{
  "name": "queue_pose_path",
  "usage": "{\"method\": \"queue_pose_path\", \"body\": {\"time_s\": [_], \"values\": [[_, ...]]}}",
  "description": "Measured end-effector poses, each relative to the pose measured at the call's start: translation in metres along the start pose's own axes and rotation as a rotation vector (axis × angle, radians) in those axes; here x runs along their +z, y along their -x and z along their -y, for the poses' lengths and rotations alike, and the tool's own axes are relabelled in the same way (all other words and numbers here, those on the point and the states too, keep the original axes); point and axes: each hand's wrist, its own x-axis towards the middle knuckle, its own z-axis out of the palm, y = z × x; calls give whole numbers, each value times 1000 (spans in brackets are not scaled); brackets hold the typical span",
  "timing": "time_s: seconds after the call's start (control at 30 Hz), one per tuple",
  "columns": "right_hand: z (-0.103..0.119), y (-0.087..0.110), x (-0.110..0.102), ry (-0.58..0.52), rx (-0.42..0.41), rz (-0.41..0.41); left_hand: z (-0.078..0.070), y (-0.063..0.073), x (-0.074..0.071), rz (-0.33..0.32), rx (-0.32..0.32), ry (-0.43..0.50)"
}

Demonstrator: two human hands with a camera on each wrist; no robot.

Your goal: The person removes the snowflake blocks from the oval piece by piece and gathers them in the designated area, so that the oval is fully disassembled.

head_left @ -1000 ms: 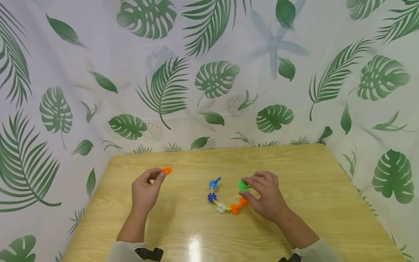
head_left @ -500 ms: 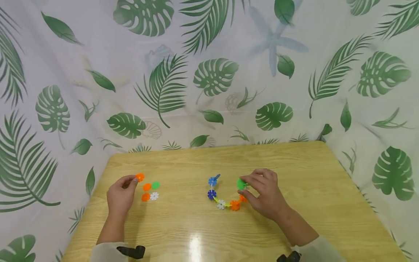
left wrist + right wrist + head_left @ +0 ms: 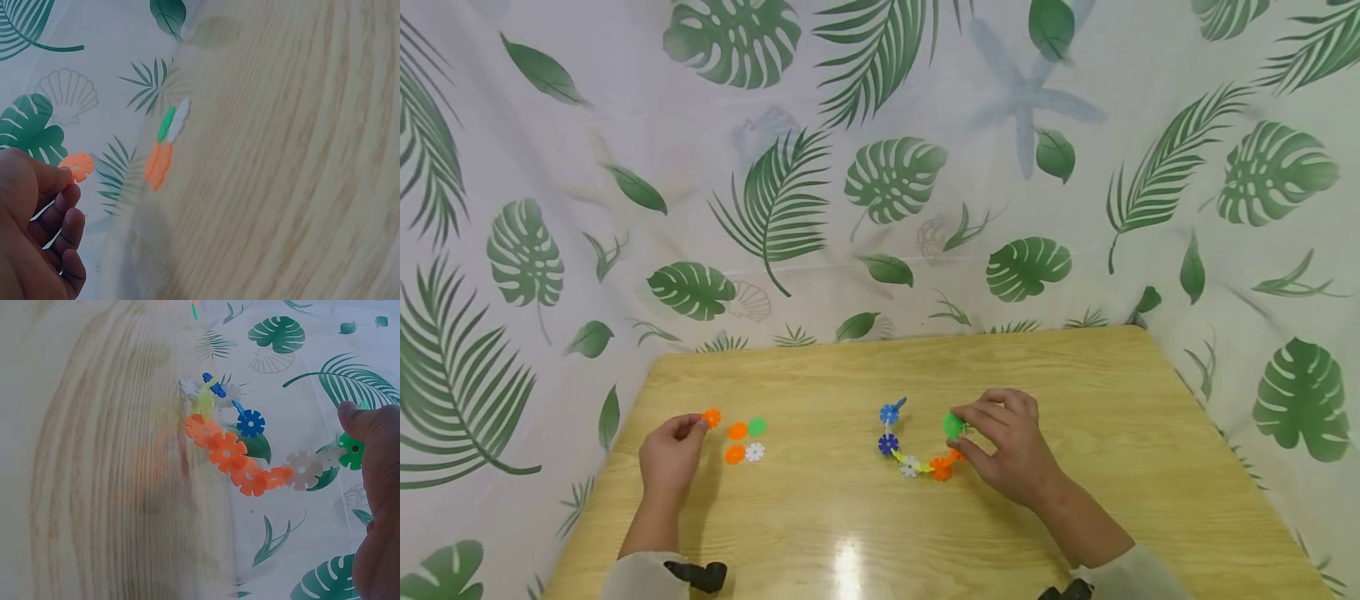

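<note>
My left hand (image 3: 672,458) pinches an orange notched flower disc (image 3: 712,417) between thumb and forefinger, at the left of the table. In the left wrist view the disc (image 3: 79,167) stands out past the fingertips. My right hand (image 3: 1015,446) pinches a green notched disc (image 3: 954,425) at one end of a chain of interlocked discs. This chain curves through orange discs (image 3: 941,468), a white disc (image 3: 909,467) and a dark blue disc (image 3: 888,444) to a lighter blue disc (image 3: 889,414). In the right wrist view a whitish disc (image 3: 304,470) links the green one to the orange ones.
Several loose discs lie between the left hand and the chain: a green disc (image 3: 757,427), a white disc (image 3: 755,452) and two orange ones (image 3: 737,431). Behind the wooden table (image 3: 850,367) hangs a leaf-patterned cloth (image 3: 880,250).
My left hand has moved left with the orange disc still pinched, uncovering the loose discs it hid before. The right hand and the chain have stayed almost where they were.
</note>
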Motion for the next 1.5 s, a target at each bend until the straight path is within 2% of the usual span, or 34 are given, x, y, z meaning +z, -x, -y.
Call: {"method": "queue_pose_path", "body": {"time_s": [0.2,0.5,0.8,1.1,1.3,1.5], "values": [[0,-1,4,-6,-24,1,14,-3,-4,4,-43,-36],[1,-3,1,3,-26,-1,25,-17,-2,3,-24,-81],[-1,-4,1,18,-58,-31,28,-28,6,48,-17,-146],[3,-5,3,6,-55,-28,25,-27,6,127,-10,-277],[3,-5,2,13,-46,-16,23,-25,7,143,-8,-319],[3,-4,2,13,-51,-21,27,-26,9,151,5,-333]]}}
